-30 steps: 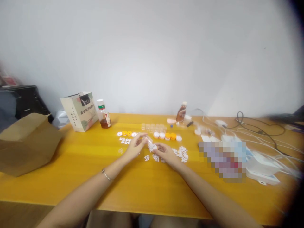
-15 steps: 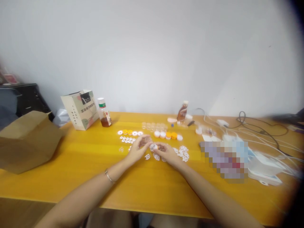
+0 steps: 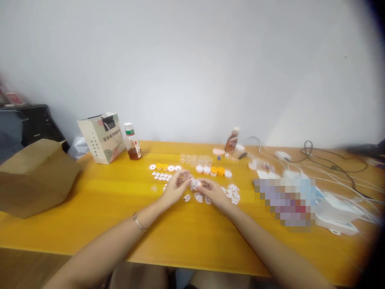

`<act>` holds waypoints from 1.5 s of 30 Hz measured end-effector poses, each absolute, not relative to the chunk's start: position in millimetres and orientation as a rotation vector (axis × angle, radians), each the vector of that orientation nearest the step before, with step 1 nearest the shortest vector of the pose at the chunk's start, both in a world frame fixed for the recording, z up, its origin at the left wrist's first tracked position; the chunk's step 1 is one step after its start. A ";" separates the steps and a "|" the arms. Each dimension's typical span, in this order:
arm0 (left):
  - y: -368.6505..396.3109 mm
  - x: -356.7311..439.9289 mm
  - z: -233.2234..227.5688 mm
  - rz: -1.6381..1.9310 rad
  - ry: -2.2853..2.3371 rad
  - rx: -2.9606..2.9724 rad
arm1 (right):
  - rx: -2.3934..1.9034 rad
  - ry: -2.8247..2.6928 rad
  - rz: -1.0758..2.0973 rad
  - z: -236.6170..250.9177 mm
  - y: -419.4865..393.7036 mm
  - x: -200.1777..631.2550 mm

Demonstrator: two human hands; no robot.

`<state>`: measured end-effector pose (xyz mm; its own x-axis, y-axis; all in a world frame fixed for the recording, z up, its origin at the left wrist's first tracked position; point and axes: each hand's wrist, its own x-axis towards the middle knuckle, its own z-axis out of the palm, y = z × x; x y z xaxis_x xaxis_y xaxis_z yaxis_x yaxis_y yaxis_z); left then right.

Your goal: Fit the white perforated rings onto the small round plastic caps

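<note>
Over the middle of the yellow table (image 3: 186,237), my left hand (image 3: 174,188) and my right hand (image 3: 213,192) meet around a small clear vial with a white cap (image 3: 195,184). Both pinch it between the fingertips. Small white printed stickers (image 3: 231,194) lie scattered under and right of my hands. A second group of small white pieces (image 3: 161,176) lies to the left. Behind them stands a row of white and orange caps (image 3: 214,171), then a row of empty clear vials (image 3: 194,159). White and orange rings (image 3: 164,166) lie at the left.
A brown paper bag (image 3: 36,176) lies at the left edge. A printed gift bag (image 3: 100,137) and a bottle of brown liquid (image 3: 132,142) stand at the back left, another brown bottle (image 3: 231,141) at the back. White cables and chargers (image 3: 325,176) fill the right side.
My hands have drawn closer together on the vial and shifted slightly right. The view has tilted a little, so the table's objects sit slightly higher.
</note>
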<state>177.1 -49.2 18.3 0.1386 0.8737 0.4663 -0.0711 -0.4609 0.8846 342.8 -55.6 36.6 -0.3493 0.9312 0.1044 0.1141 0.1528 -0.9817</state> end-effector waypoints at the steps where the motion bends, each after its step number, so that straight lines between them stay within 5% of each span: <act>1: -49.4 178.0 16.8 1.428 0.796 1.581 | -1.024 -1.631 1.289 36.7 -56.0 342.7; 25: -52.4 182.2 16.4 1.484 0.907 1.580 | -0.879 -1.515 1.392 36.2 -55.8 338.7; 45: -61.9 179.4 35.0 1.443 0.992 1.612 | -0.845 -1.571 1.014 20.5 -60.7 332.7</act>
<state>179.4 -61.9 35.0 0.0671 0.9050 0.4201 0.0683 -0.4242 0.9030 332.7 -60.7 20.5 -0.2149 0.8992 0.3811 0.0234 0.3948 -0.9185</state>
